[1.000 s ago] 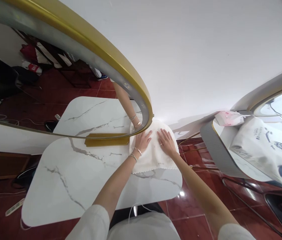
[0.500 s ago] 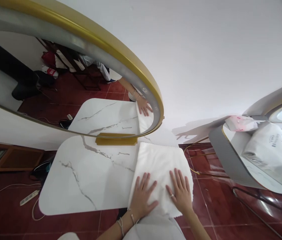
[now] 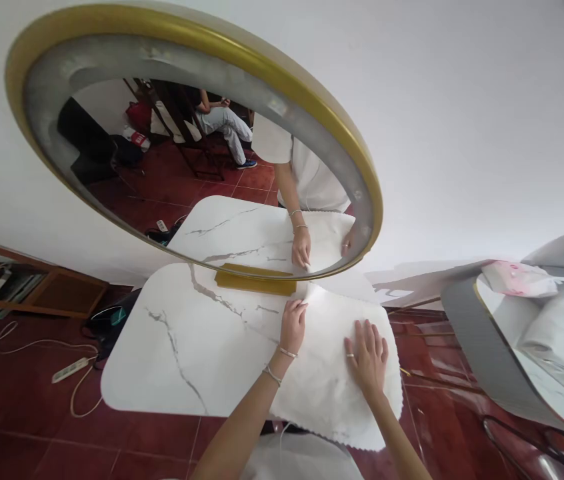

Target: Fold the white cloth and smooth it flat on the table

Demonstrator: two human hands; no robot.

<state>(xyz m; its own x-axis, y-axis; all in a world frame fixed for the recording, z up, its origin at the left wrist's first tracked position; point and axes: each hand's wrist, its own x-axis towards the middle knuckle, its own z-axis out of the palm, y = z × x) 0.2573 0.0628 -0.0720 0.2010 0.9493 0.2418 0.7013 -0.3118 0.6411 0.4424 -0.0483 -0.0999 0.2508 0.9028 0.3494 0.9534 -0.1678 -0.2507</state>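
A white cloth (image 3: 325,380) with a scalloped edge lies over the right side of a white marbled tabletop (image 3: 162,360). Its near edge hangs past the table's front. At the cloth's far left corner, my left hand (image 3: 293,325) is closed in a pinch, and that corner is slightly lifted. My right hand (image 3: 368,357) rests flat on the right part of the cloth, fingers spread, a ring on one finger.
A gold-framed round mirror (image 3: 369,160) stands at the table's back on a gold base (image 3: 255,280). To the right is another table (image 3: 467,347) with a tissue pack (image 3: 519,277) and a white bag (image 3: 562,333). A power strip (image 3: 71,370) and cables lie on the red floor at left.
My left hand has moved forward from lying flat on the cloth to pinching its far left corner. My right hand stays flat on the cloth. The camera view has shifted.
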